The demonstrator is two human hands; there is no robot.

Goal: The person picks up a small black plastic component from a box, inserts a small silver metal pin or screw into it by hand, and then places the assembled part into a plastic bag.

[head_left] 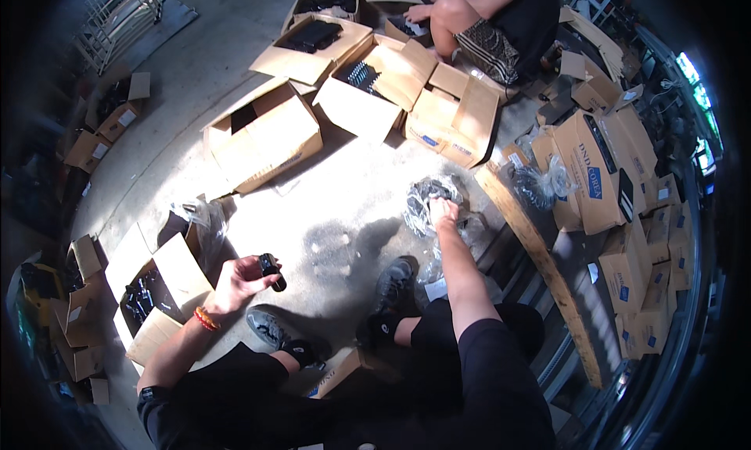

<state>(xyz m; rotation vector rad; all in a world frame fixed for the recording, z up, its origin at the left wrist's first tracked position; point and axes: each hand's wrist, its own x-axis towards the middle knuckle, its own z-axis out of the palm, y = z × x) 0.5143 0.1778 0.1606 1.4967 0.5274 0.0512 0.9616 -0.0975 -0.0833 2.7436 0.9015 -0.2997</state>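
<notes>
My left hand (237, 286) is closed around a small black cylindrical part (272, 272), held up above the floor between thumb and fingers. To its left stands an open cardboard box (178, 264) with several slim black parts (146, 297) inside. My right arm stretches forward, and my right hand (444, 210) reaches into a clear plastic bag (420, 215) of dark pieces on the floor. The fingertips of that hand are hidden among the plastic and the pieces, so its grip does not show.
Open cartons (266, 141) stand ahead on the concrete floor. Beyond them a person (508, 28) crouches with a hand at a box. A long wooden plank (540, 254) lies to my right, beside stacked cartons (598, 172) and a knotted plastic bag (547, 182). More boxes (86, 149) stand at left.
</notes>
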